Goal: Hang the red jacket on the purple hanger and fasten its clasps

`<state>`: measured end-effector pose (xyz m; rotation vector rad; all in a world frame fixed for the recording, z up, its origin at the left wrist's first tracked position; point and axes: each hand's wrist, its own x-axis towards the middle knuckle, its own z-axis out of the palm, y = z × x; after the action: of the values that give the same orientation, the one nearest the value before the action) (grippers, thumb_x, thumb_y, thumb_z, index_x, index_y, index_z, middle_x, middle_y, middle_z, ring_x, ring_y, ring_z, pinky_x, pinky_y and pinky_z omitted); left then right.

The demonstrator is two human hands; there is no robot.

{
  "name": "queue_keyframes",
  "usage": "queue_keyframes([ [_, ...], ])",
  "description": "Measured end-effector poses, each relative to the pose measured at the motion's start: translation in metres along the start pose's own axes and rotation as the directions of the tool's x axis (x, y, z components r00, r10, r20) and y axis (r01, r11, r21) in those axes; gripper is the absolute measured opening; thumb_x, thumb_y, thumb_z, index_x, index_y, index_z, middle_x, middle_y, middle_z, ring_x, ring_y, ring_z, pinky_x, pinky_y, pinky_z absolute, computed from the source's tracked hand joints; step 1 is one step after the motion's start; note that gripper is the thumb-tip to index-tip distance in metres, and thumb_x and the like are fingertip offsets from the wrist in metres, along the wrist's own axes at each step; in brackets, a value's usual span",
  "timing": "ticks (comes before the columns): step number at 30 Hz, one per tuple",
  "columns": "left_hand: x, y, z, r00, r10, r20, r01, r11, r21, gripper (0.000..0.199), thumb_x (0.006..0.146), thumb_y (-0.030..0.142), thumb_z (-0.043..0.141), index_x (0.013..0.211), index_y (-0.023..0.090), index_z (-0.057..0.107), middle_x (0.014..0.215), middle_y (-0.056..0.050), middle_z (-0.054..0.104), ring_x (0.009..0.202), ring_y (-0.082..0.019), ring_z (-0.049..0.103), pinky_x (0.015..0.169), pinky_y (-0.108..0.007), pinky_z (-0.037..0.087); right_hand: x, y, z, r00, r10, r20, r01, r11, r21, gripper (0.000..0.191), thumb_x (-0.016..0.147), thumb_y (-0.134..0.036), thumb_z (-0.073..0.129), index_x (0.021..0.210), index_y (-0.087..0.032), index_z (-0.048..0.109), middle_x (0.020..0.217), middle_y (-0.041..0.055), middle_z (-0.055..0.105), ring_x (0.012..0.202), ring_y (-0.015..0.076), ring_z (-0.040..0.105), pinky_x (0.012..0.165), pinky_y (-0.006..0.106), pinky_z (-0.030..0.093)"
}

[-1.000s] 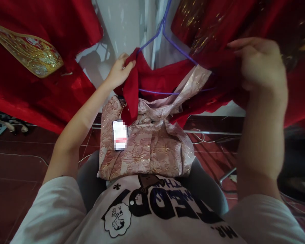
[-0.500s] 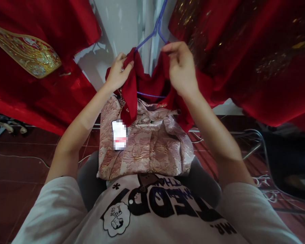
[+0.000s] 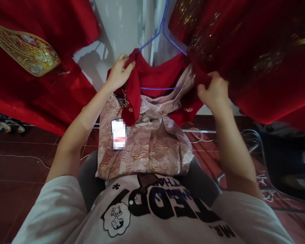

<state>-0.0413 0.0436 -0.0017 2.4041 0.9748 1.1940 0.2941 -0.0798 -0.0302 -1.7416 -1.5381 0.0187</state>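
Note:
A red garment (image 3: 157, 74) with small beaded trim hangs on a purple hanger (image 3: 174, 42). My left hand (image 3: 120, 73) is closed on its left shoulder edge, just below the hanger's arm. Out to the right, my right hand (image 3: 215, 89) grips the red cloth on that side and holds it stretched away from the hanger. Pinkish-gold brocade fabric (image 3: 139, 152) lies over my lap, and a strip of it runs up to the garment's right side. A phone (image 3: 119, 135) with a lit screen rests on the brocade.
Red garments hang on both sides, the left one with a gold embroidered panel (image 3: 27, 49). A pale wall (image 3: 122, 30) stands behind the hanger. At the right is a dark chair (image 3: 289, 166) with white cables (image 3: 265, 189) near it. Shoes (image 3: 14, 127) sit at the far left.
My right hand has moved right and down, drawing the garment's right side outward over the hanger. More of the hanger's right arm and the brocade strip now show. My left hand stays nearly still.

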Motion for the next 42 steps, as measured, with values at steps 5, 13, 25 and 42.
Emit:
queue_keyframes([
  [5, -0.004, -0.005, 0.001, 0.998, 0.008, -0.060, -0.008, 1.000, -0.005, 0.034, 0.088, 0.063, 0.055, 0.066, 0.037, 0.057, 0.070, -0.005, 0.055, 0.091, -0.029, 0.053, 0.071, -0.045, 0.037, 0.003, -0.014, 0.026, 0.978, -0.106, 0.180, 0.089, 0.991, 0.105, 0.025, 0.082, -0.025, 0.066, 0.105, -0.023, 0.056, 0.089, 0.0086, 0.069, 0.098, 0.0318, 0.070, 0.095, 0.052, 0.056],
  [13, -0.009, -0.020, 0.003, 0.993, -0.004, -0.118, 0.004, 1.000, -0.007, 0.032, 0.088, 0.062, 0.054, 0.068, 0.037, 0.058, 0.077, -0.005, 0.060, 0.094, -0.028, 0.053, 0.074, -0.046, 0.038, 0.006, -0.096, 0.063, 0.932, -0.295, 0.210, 0.232, 0.931, 0.281, 0.030, 0.096, -0.040, 0.057, 0.122, -0.027, 0.050, 0.091, 0.0054, 0.068, 0.093, 0.0271, 0.071, 0.088, 0.043, 0.059],
  [25, -0.037, -0.017, -0.043, 0.978, 0.062, -0.198, 0.012, 0.937, 0.349, 0.044, 0.107, 0.062, 0.034, 0.089, 0.030, 0.057, 0.097, -0.006, 0.057, 0.098, -0.025, 0.045, 0.090, -0.047, 0.039, 0.006, -0.055, 0.023, 0.969, -0.215, -0.118, 0.236, 0.949, 0.210, 0.025, 0.097, -0.053, 0.055, 0.110, -0.032, 0.053, 0.091, 0.0067, 0.067, 0.095, 0.0280, 0.064, 0.087, 0.044, 0.053],
  [42, -0.042, 0.039, 0.052, 0.995, 0.048, 0.092, -0.059, 0.991, 0.117, 0.015, 0.102, 0.029, 0.057, 0.093, 0.018, 0.062, 0.084, -0.007, 0.065, 0.101, -0.030, 0.070, 0.098, -0.043, 0.051, 0.021, -0.084, 0.081, 0.873, -0.457, 0.171, 0.285, 0.761, 0.582, 0.027, 0.089, -0.043, 0.070, 0.094, -0.023, 0.053, 0.082, 0.0003, 0.058, 0.084, 0.0181, 0.063, 0.082, 0.035, 0.057],
])
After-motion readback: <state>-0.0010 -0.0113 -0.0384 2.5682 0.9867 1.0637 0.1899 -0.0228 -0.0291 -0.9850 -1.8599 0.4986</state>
